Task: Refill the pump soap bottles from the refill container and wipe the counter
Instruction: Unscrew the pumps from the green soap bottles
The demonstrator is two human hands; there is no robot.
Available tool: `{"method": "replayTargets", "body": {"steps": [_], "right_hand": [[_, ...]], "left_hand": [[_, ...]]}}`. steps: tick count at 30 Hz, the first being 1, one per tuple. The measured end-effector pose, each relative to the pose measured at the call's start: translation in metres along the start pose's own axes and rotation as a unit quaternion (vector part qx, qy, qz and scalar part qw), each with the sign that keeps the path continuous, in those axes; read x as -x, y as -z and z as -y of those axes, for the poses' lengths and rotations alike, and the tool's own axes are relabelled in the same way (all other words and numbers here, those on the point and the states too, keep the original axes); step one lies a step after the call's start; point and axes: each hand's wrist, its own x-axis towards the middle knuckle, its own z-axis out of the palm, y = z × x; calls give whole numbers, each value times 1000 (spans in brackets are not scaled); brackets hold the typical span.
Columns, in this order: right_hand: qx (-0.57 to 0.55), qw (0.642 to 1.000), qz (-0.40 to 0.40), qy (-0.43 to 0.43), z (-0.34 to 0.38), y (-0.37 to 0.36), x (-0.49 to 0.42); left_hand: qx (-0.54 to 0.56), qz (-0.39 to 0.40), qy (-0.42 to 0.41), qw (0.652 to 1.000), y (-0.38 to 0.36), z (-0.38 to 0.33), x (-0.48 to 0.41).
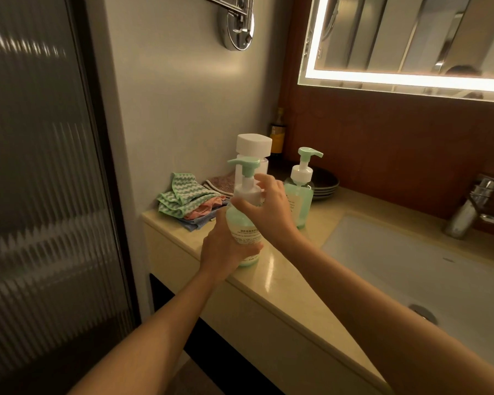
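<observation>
Near pump bottle (247, 233): clear body tinted by pale green liquid up to the shoulder; white collar, mint pump head with spout pointing left, white label with small print.
Position: upright on the counter (283, 277), close to its front edge, left of the sink (411, 266).
Left hand (226, 252): wrapped round the lower body from the left, fingers curled over the label.
Right hand (271, 203): thumb and fingertips pinching the white collar under the pump head.
Second pump bottle (300, 195): same make, behind and to the right, mostly full of green liquid, untouched.
Refill container (254, 143): white square cap showing behind the near pump; contents hidden.
Cloths (183, 201): heaped against the wall, green zigzag on top, pink and blue beneath.
Plates (327, 181): dark stack behind the second bottle.
Faucet (474, 206): chrome, at far right.
</observation>
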Motion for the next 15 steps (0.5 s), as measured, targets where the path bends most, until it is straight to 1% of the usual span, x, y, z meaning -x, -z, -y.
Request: {"method": "replayTargets", "body": {"steps": [2,7,12,15], "right_hand": [[20,1000,-24,0,0,1,-1],[-10,1000,7,-10,3,9,-2],[-100,995,18,-16,13,22,-5],[-167,986,-7,1,27,42,-11]], "left_hand": [[-1,-1,4,1000,-1,0,-1],[9,-6,6,1000,0,1,0],[21,-8,14,1000,-1,1,1],[15,-14,10,1000,-1,2,0]]}}
